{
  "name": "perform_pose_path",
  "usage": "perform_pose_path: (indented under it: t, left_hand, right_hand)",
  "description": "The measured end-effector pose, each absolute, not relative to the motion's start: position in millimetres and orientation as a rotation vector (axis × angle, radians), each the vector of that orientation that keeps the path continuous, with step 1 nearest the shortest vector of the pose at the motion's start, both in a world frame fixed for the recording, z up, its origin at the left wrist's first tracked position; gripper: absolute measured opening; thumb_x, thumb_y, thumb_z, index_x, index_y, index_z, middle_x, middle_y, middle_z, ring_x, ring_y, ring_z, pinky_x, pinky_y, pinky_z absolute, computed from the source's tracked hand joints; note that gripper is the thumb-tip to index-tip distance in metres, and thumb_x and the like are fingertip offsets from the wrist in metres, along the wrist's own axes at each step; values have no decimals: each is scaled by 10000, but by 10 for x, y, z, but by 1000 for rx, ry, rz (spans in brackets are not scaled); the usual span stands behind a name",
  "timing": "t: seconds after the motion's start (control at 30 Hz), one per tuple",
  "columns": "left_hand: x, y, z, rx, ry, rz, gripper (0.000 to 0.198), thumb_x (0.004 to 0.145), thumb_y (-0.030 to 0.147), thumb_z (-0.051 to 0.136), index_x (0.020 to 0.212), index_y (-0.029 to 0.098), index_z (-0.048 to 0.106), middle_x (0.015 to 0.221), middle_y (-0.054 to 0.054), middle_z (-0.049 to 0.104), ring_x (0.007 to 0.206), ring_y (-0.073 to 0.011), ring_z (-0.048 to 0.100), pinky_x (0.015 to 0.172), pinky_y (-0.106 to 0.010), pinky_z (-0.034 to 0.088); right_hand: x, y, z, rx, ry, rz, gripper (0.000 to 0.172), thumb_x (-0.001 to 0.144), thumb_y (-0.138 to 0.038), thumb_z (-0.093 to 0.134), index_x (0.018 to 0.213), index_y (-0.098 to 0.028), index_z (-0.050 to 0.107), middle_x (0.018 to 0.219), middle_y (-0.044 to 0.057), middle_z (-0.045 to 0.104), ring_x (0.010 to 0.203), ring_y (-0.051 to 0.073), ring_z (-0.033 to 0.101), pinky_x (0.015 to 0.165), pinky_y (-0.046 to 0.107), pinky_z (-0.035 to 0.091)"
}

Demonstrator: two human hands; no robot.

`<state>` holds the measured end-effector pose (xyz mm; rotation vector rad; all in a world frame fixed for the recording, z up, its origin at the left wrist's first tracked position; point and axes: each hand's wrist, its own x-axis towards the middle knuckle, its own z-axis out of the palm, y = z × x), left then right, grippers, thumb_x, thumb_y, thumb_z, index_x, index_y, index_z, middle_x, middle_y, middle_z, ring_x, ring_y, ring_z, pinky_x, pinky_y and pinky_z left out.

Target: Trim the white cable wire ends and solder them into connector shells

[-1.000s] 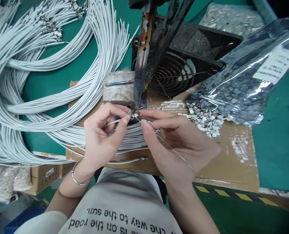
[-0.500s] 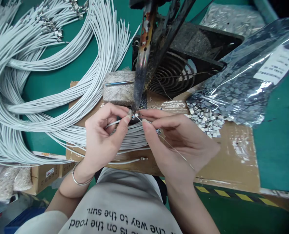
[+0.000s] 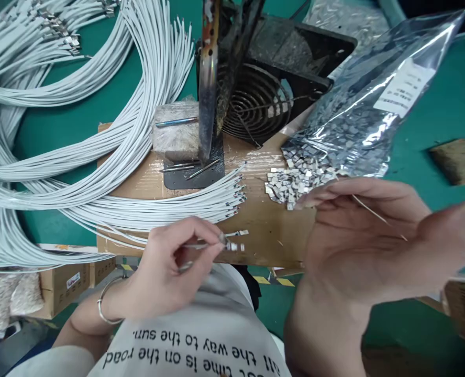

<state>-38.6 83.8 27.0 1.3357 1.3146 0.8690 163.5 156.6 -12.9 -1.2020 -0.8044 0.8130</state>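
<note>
My left hand (image 3: 181,256) is closed in a pinch on a white wire (image 3: 193,245) with a small metal terminal (image 3: 235,246) at its end, held above the front edge of the cardboard. My right hand (image 3: 374,235) has its palm turned up and thumb spread, with fingertips at the pile of small metal pieces (image 3: 295,178). A thin solder wire (image 3: 374,210) is kept among its fingers and runs over the palm. Whether those fingertips also touch a metal piece cannot be made out. Between the hands, white wires (image 3: 185,207) lie bundled on the cardboard, ends rightward.
A soldering iron (image 3: 208,99) points down over a black plate (image 3: 195,178) with metal rods. Behind it stands a black fan (image 3: 256,104). Beside them are a wrapped block (image 3: 176,139), a clear bag of metal pieces (image 3: 358,120), coiled white wires (image 3: 79,146) and a brown pad (image 3: 457,161).
My hands have parted from under the iron's tip. My left hand has come down toward me with the white wire; my right hand has swung right to the metal pieces, palm turned up.
</note>
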Motion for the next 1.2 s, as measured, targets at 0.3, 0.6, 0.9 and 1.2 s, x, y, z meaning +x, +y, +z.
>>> perform_pose_path:
  t: [0.3,0.6,0.9,1.2]
  left_hand:
    - [-601,559,-63,1811,1461,1022,205,916,33,741,1021,203,784,933,-67,769,809,-179,742,707,-293,604]
    - [-922,385,-111,2344,1440,838,103,898,102,721,871,196,687,739,-28,715,567,-141,653,497,-246,517]
    - [-1228,364,-68,2444,1912,857,482,821,281,914,1260,265,713,987,-98,724,775,-250,684,644,-393,558]
    - [-1239,1066,-183,2681,1610,485,461,968,673,668,947,212,654,817,-54,639,712,-238,599,627,-346,414]
  right_hand:
    - [1898,1196,-350,-1416,-1002,953,737,1015,-729,498,653,-179,829,561,89,695,509,196,655,486,341,538]
    - [1876,1199,-363,-1384,-1034,940,651,1042,-620,540,678,-160,822,628,112,724,527,186,641,488,334,513]
    - [1852,1207,-344,-1385,-1066,965,655,1034,-649,553,702,-162,838,627,101,729,518,182,650,486,331,526]
    - [1864,1216,-362,-1347,-1093,937,607,1055,-578,558,710,-173,850,614,98,728,499,179,650,461,316,521]
